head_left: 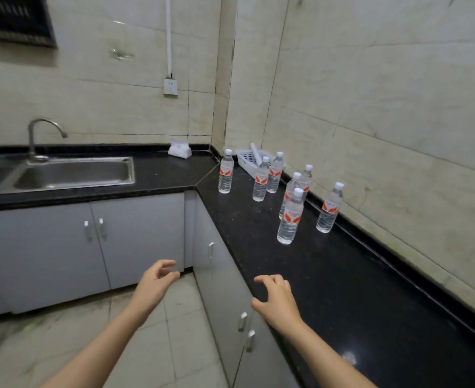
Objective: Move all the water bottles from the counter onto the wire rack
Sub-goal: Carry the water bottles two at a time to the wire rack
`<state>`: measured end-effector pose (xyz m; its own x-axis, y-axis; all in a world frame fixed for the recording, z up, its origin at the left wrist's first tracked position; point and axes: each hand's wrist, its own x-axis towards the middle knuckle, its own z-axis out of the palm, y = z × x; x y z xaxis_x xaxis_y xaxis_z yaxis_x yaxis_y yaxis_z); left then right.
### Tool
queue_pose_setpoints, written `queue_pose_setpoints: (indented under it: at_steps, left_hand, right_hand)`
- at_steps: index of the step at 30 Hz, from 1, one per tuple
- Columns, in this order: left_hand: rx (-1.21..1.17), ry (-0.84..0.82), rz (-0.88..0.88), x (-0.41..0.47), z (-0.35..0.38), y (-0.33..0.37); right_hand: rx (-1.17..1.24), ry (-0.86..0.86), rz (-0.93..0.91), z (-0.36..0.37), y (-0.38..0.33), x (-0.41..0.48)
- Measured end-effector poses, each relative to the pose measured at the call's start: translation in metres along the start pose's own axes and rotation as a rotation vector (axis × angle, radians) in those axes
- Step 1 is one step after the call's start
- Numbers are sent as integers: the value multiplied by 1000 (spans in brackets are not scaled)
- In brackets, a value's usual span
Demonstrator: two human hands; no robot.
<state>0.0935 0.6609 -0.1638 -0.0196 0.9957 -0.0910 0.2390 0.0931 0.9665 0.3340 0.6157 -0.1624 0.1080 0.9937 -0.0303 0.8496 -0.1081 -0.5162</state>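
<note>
1. Step in hand, judged from the layout: the opening reach toward a first pick-up, with nothing lifted yet.
2. Left hand (153, 284): low and near, over the floor in front of the cabinets. Loosely curled, thumb apart from the fingers, holding nothing.
3. Right hand (276, 299): hovering at the near edge of the black counter (356, 289). Half-curled like a claw with the thumb spread, gripping nothing.
4. Water bottles (261, 182): seven counted, all upright and capped, on the far right stretch of the counter, well apart from both hands. Three toward the far corner, four nearer along the right wall.
5. Wire rack: not in view, so no telling which way to carry.
6. Next move, probably: reaching forward to the nearest bottle (290, 219), closing round its body below the cap and lifting straight up, to avoid knocking the one just behind it. Likely room for a second bottle in the other hand.
7. White basket (244, 158): in the far corner against the right wall, just behind the far bottles. Holding a white roll (255, 154), lying tilted; anything else inside too small to tell.
8. Sink (71, 175): far left, set into the counter under a curved tap (44, 130). Contents of the basin hard to make out.
</note>
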Motion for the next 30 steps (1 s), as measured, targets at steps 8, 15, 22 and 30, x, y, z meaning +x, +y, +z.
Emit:
queue_pose_setpoints:
  at_steps: [8,15,22,30]
  left_hand:
    - [12,-20,45,88,37,29]
    - [-60,130,-5,159,31,33]
    - [-98,265,-165,196,9,-13]
    - [-131,304,-221,300,-29,-52]
  right_hand:
    - [134,28,-19,-6,11,115]
    - [207,-97,-87,23,-5,203]
    - [201,-200,-62,56,-10,265]
    - [144,-177,-36,77,-37,364]
